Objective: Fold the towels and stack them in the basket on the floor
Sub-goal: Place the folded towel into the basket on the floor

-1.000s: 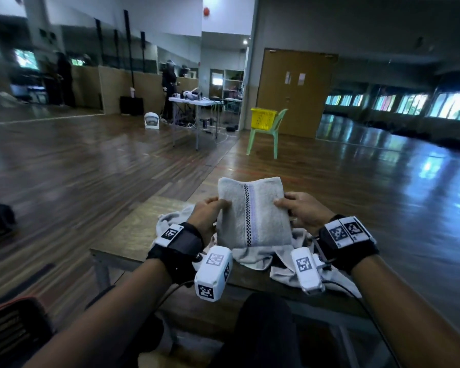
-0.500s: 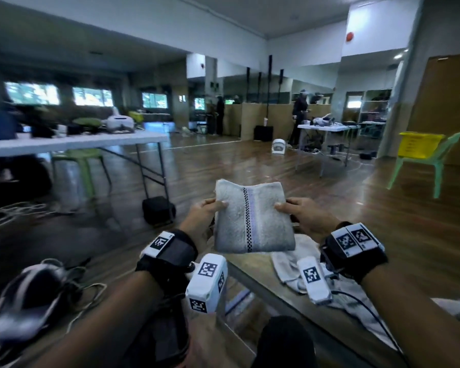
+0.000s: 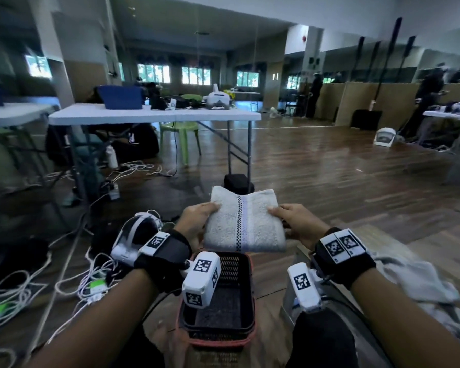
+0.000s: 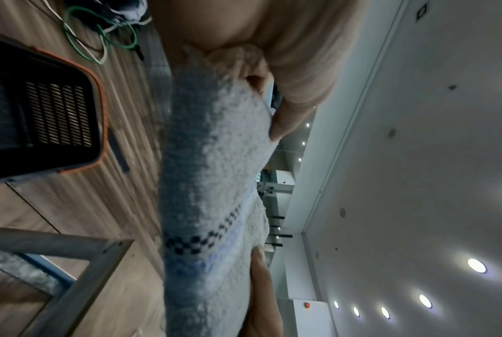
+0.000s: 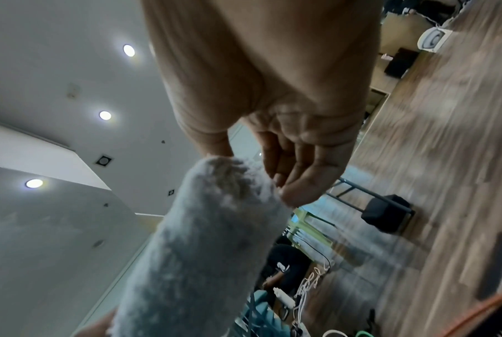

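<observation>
A folded grey towel (image 3: 243, 221) with a dark checked stripe hangs in the air between my hands. My left hand (image 3: 197, 221) pinches its left edge, thumb on top. My right hand (image 3: 292, 221) pinches the right edge the same way. Below the towel, on the wooden floor, stands a black mesh basket (image 3: 246, 309) with an orange rim; its inside looks bare. The left wrist view shows the towel (image 4: 215, 182) edge-on with the basket (image 4: 42, 118) to one side. In the right wrist view my fingers (image 5: 295, 182) clamp the towel's end (image 5: 209, 228).
More unfolded towels (image 3: 422, 282) lie on the low table (image 3: 420, 243) at my right. A white headset (image 3: 133, 240) and tangled cables (image 3: 32, 282) cover the floor at left. A white folding table (image 3: 154, 115) and a green chair (image 3: 181, 131) stand beyond.
My head and body have turned left, away from the low table. Both hands carried the folded towel off the table and now hold it over the basket on the floor.
</observation>
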Available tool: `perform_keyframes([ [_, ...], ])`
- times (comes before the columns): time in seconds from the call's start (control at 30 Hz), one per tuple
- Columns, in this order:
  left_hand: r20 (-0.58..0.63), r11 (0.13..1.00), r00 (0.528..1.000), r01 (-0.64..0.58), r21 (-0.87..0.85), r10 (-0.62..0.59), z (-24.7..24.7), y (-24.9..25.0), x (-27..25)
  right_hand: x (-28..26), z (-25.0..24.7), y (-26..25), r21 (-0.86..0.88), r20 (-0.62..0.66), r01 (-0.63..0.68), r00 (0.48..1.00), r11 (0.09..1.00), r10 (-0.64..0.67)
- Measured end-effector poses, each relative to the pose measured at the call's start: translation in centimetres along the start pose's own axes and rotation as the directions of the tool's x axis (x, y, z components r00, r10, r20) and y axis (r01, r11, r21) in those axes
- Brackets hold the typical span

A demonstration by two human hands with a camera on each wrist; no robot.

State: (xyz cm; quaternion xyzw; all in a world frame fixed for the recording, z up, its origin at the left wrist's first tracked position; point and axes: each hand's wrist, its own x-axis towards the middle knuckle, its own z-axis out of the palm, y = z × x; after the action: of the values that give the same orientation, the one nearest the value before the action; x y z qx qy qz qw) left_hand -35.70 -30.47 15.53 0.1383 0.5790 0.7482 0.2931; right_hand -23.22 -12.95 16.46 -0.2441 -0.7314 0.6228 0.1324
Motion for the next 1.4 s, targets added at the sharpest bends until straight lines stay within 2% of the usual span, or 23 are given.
perform_keyframes([
  [0.13,-0.084,0.997,0.994,0.066,0.027,-0.064,-2.7,-3.0,2.9,3.0,2.6,3.1,-0.005,0.016,-0.09,0.996,0.996,0.09],
  [0.27,-0.143,0.972,0.971,0.208,0.106,-0.193,-5.4,-8.4,6.3,6.3,4.7,8.8,-0.031,0.038,-0.23,0.972,0.973,0.231],
  [0.43,-0.229,0.879,0.896,0.428,0.212,-0.381,-9.5,-18.2,11.1,10.8,8.1,18.4,-0.11,-0.011,-0.449,0.893,0.887,0.451],
  [0.53,-0.269,0.796,0.858,0.509,0.327,-0.438,-12.1,-24.8,14.0,13.7,10.2,24.8,-0.23,-0.002,-0.491,0.864,0.84,0.504],
  [0.63,-0.33,0.758,0.85,0.519,0.394,-0.411,-13.4,-28.5,15.5,15.7,12.0,29.1,-0.328,0.009,-0.509,0.841,0.796,0.541],
  [0.77,-0.365,0.707,0.84,0.538,0.459,-0.402,-15.0,-31.8,16.9,17.1,13.2,33.2,-0.341,0.037,-0.507,0.834,0.792,0.55],
  [0.93,-0.352,0.629,0.838,0.546,0.554,-0.417,-16.3,-34.5,17.7,17.4,13.7,35.9,-0.361,0.022,-0.529,0.818,0.768,0.575],
  [1.07,-0.312,0.555,0.828,0.548,0.626,-0.466,-16.3,-35.7,17.7,16.8,13.4,37.4,-0.394,0.007,-0.574,0.779,0.718,0.627],
  [1.13,-0.301,0.546,0.829,0.543,0.638,-0.471,-16.4,-36.0,17.2,16.3,13.3,37.7,-0.406,0.01,-0.58,0.77,0.706,0.638],
  [1.23,-0.303,0.591,0.803,0.587,0.553,-0.514,-16.8,-36.5,15.6,15.2,13.2,38.0,-0.41,0.049,-0.59,0.747,0.696,0.663],
  [1.4,-0.354,0.636,0.707,0.706,0.31,-0.612,-17.4,-37.3,11.7,12.1,13.2,38.2,-0.438,0.096,-0.614,0.694,0.657,0.713],
])
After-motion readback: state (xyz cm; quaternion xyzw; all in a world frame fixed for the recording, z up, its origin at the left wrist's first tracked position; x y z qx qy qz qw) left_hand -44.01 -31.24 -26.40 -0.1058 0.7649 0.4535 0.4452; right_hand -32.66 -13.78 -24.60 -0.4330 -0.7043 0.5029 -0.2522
